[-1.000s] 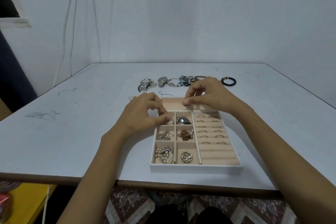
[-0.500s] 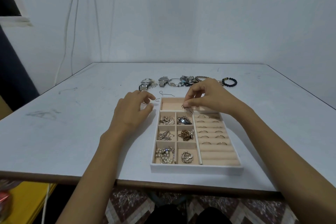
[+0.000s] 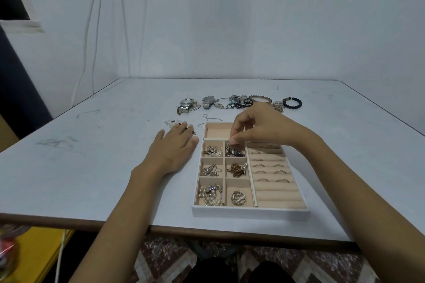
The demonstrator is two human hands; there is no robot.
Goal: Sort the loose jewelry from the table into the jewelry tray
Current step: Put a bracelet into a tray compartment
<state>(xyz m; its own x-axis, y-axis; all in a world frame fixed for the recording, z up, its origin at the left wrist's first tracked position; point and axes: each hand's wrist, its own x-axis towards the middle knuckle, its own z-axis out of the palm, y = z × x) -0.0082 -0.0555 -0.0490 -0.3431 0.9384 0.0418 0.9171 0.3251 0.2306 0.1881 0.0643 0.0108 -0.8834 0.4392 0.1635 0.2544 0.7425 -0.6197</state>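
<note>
Currently the table (image 3: 92,179) carries the jewelry tray (image 3: 250,212) at its near edge, with loose watches and bracelets (image 3: 230,102) beyond. The left hand (image 3: 174,147) lies flat, fingers straight, left of the tray; the right hand (image 3: 259,131) pinches a small fan-shaped piece (image 3: 231,150) over a far compartment. Light and probably bendable, it suits a fingertip hold at its top.

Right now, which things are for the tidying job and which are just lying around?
For the job: jewelry tray, fringed piece pinched by the right hand, small piece at the fingers of the left hand, watches, black bead bracelet, wire hooks.
Just lying about: wall cables, yellow surface beneath the table.
</note>
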